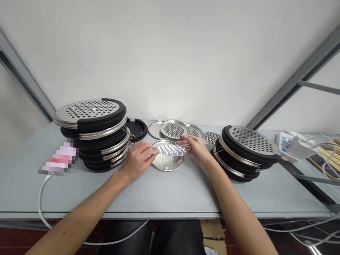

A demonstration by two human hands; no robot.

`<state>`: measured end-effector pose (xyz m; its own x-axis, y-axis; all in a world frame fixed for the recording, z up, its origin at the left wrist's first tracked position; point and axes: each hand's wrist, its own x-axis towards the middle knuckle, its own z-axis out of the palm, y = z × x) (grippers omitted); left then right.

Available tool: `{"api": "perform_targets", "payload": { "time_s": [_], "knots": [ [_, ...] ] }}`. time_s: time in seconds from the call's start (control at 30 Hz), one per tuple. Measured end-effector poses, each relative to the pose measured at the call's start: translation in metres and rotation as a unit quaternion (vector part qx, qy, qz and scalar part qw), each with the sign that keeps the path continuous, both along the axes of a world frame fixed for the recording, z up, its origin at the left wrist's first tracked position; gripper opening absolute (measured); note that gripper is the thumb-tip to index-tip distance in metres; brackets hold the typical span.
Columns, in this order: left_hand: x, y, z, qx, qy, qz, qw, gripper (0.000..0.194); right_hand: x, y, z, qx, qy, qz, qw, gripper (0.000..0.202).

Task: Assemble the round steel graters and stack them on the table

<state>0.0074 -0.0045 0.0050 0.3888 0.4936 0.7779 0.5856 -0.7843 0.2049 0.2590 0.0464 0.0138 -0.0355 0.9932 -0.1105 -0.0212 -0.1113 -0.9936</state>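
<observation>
A round metal grating disc [170, 150] is tilted above a shiny round metal plate [168, 164] at the middle of the table. Its left edge is pinched by my left hand [139, 156]. At the disc's right edge is my right hand [196, 148], its fingers spread and touching or very near the rim. Behind them lie more round metal discs: a grater disc [174, 129] on top of a plain one [154, 129], and another perforated disc [211, 138] farther right.
Tall stacks of black-rimmed metal graters stand at left [97, 136] and right [245, 155]. A black ring-shaped part [136, 129] lies behind the left stack. A blurred pink object [60, 158] has a white cable. Cables and a power strip [286, 146] lie far right.
</observation>
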Motion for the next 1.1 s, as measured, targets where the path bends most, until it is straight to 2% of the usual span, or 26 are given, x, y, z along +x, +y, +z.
{"api": "perform_targets", "payload": {
  "time_s": [0.1, 0.27, 0.47, 0.53, 0.63, 0.83, 1.1],
  "knots": [
    [0.0, 0.0, 0.0, -0.001, 0.017, -0.002, 1.0, 0.013, 0.001, 0.001, -0.003, 0.017, 0.03, 0.019, 0.999, 0.039],
    [-0.001, 0.002, -0.001, 0.001, 0.02, -0.016, 1.0, 0.013, 0.005, 0.007, -0.01, 0.06, 0.049, -0.002, 0.997, 0.043],
    [0.001, 0.004, -0.005, -0.048, 0.017, -0.021, 0.998, 0.015, 0.007, 0.009, -0.012, 0.035, 0.066, -0.044, 0.996, 0.043],
    [0.002, 0.003, -0.005, -0.083, 0.024, -0.006, 0.996, 0.022, 0.007, 0.009, -0.013, 0.036, 0.064, -0.05, 0.996, 0.045],
    [0.001, 0.002, -0.004, -0.143, 0.048, 0.006, 0.988, 0.044, 0.006, 0.01, -0.015, 0.045, 0.054, -0.049, 0.996, 0.048],
    [-0.001, 0.0, -0.004, -0.221, 0.102, -0.024, 0.97, 0.086, 0.005, 0.01, -0.02, 0.103, -0.006, -0.007, 0.995, 0.04],
    [-0.004, -0.002, -0.007, -0.278, 0.133, 0.021, 0.951, 0.088, 0.002, 0.01, -0.024, 0.152, -0.145, 0.028, 0.977, 0.027]
  ]
}}
